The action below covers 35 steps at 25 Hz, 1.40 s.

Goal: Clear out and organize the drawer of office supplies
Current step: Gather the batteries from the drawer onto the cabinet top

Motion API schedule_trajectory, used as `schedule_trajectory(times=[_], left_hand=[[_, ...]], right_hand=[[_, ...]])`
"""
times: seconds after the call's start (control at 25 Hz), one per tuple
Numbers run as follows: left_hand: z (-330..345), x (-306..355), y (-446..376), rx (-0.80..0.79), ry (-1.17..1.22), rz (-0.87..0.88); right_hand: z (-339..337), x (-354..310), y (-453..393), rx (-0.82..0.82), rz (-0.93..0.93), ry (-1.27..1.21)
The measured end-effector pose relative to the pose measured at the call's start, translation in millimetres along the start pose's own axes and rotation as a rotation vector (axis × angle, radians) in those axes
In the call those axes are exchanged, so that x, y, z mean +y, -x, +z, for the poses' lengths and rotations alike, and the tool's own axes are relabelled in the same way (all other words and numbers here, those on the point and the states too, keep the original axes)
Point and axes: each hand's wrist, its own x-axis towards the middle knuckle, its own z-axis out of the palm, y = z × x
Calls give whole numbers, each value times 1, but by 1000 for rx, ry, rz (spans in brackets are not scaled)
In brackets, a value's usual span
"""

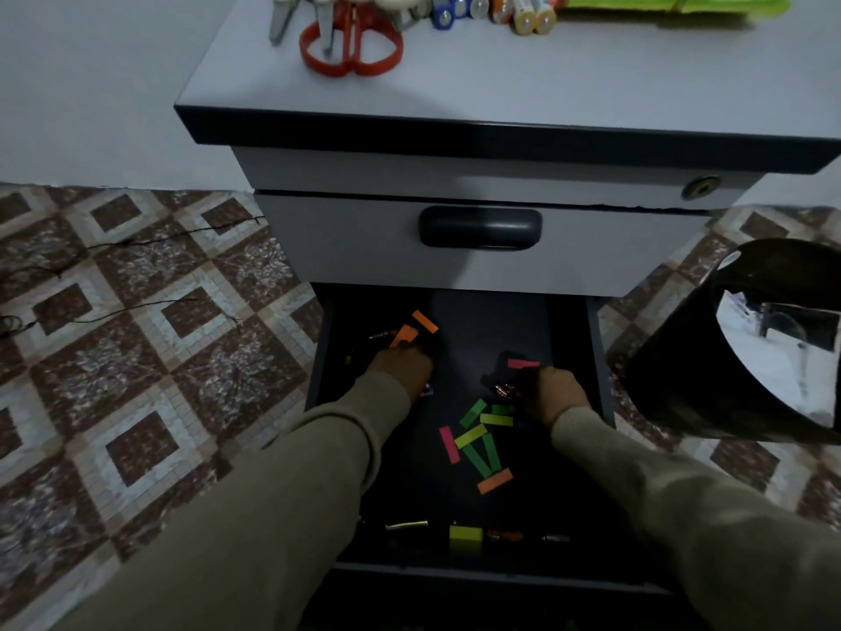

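**Both hands down in the open bottom drawer**

Dark open bottom drawer (459, 311) of the grey desk (500, 97) is sitting pulled out, interior dim. Left hand (400, 368) is reaching into the back left, fingers curled down next to two orange sticky flags (412, 330); can't tell whether it's gripping anything. Right hand (553, 393) is sitting mid-right, fingers curled round a small dark shiny object (500, 387), too dark to identify. Pink flag (523, 364) is lying just above that hand.

Loose pile of green, yellow, pink and orange paper flags (478, 441) is lying between the hands, toward the front. Yellow sticky-note block (465, 537) and a few small metallic bits are sitting along the front edge.

On the desk top: red-handled scissors (350, 47), batteries (532, 15), green pads (673, 2). Black glossy bin (682, 357) is standing on the tiled floor (136, 357), right of the drawer.
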Motion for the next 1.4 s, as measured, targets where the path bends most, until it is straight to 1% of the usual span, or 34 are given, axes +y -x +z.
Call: schedule_trajectory(times=[0.2,0.32,0.48,0.6,0.76,0.84,0.96,1.08,1.16,1.24,1.4], left_hand=[[4,11,20,-52,-39,-8],[-4,13,33,-73,34,-51],[-36,11,70,-24,140,-117],[-69,5,102,61,119,-143],[-133,-4,145,243,124,-155],[-165,-8,159,308,115,-145],[-211,-12,181,397,149,-157],[-246,-18,191,481,190,-177],[-263,-23,190,500,240,-193],[-277,-30,182,498,341,-205],[-298,-48,153,503,684,-246]], right_hand=[[-2,-7,11,16,-3,-9],[-8,-9,18,-3,-22,13],[-27,-15,44,10,-22,8],[-55,-27,74,46,-36,23],[-114,-51,121,139,-132,39],[-143,-64,136,188,-168,41],[-187,-83,159,248,-195,15],[-224,-97,170,264,-227,-55],[-244,-104,171,297,-239,-54],[-262,-112,164,329,-230,-40],[-296,-127,134,356,-169,-89]])
